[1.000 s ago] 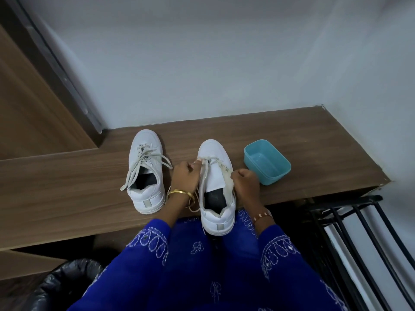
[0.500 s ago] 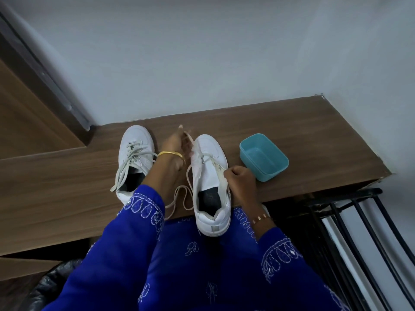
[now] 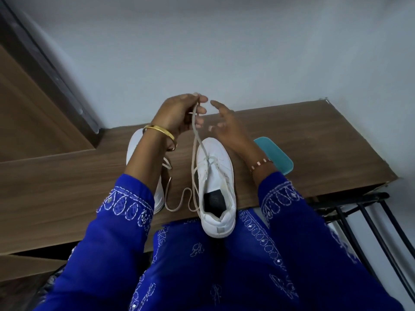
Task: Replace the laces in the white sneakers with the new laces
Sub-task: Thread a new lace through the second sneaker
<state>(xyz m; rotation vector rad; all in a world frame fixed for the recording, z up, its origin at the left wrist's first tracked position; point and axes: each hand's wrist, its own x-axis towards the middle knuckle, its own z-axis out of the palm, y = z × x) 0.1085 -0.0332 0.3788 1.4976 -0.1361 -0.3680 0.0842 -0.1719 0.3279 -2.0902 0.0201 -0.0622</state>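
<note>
Above the wooden shelf's (image 3: 314, 140) near edge, the left hand (image 3: 177, 115) pinches a flat off-white lace (image 3: 195, 140) rising from the smooth white sneaker (image 3: 216, 185), while the right hand (image 3: 226, 124) hovers, fingers spread.

left hand (image 3: 177, 115) raised, fingers pinched — right hand (image 3: 226, 126) loosely spread

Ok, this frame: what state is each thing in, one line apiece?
Left hand: raised, pinching the old lace.
Right hand: open, holding nothing.
Old lace: partly pulled out, still threaded near the toe.
Right sneaker: upright, heel overhanging the shelf edge.
Left sneaker: mostly hidden, lace loose.
Teal container: partly hidden, contents unseen.
</note>
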